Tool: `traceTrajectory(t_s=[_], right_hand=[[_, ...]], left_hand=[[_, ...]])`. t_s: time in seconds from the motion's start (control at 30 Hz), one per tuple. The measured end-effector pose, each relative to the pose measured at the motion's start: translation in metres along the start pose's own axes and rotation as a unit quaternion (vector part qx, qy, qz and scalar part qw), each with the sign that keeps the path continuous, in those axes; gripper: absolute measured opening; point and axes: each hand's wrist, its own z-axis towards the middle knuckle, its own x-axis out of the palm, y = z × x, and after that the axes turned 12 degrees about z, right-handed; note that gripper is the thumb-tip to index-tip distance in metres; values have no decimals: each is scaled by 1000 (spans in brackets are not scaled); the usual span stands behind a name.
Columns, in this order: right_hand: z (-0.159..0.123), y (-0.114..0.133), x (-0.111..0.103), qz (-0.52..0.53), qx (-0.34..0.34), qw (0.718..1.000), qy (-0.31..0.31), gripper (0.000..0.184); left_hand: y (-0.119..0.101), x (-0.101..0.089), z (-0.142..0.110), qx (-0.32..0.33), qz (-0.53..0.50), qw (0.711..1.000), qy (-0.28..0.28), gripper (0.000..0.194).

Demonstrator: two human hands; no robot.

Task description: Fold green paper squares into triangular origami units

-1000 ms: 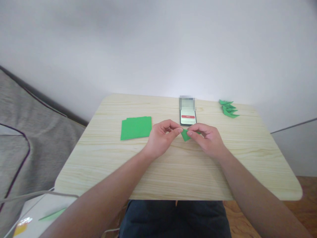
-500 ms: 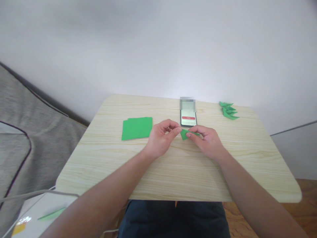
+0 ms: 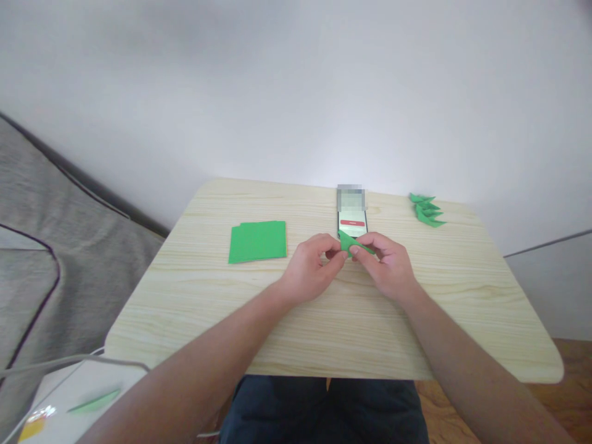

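Just above the table, a small folded piece of green paper (image 3: pixel 350 243) is pinched between my two hands. My right hand (image 3: pixel 387 261) grips its right side, thumb on top, and a pointed end sticks out past the fingers. On the left, my left hand (image 3: pixel 312 266) has its thumb and forefinger closed on the paper's lower left edge. A corner of the paper points up toward the phone (image 3: pixel 352 216) lying behind it. Its underside and some of my fingertips are hidden.
A stack of green paper sheets (image 3: pixel 258 242) lies left of my hands on the wooden table (image 3: pixel 194 308). Several folded green paper pieces (image 3: pixel 426 210) sit nested at the back right. The white wall (image 3: pixel 296 92) rises behind the table; a grey cushioned surface (image 3: pixel 92 259) is at the left.
My left hand has shifted slightly right and down, now at the paper's lower left edge. The paper has turned, its corner now pointing up. My right hand stays nearly in place, still holding it.
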Motion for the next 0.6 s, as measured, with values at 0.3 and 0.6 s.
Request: traceTrajectory(t_s=[0.3,0.6], right_hand=[[-1,3,-1,-23,21,1000,4,19],[-1,3,2,8,63,998,14,30]], left_hand=[[1,1,-2,46,63,997,-22,17],[2,2,-2,48,95,993,-40,12]])
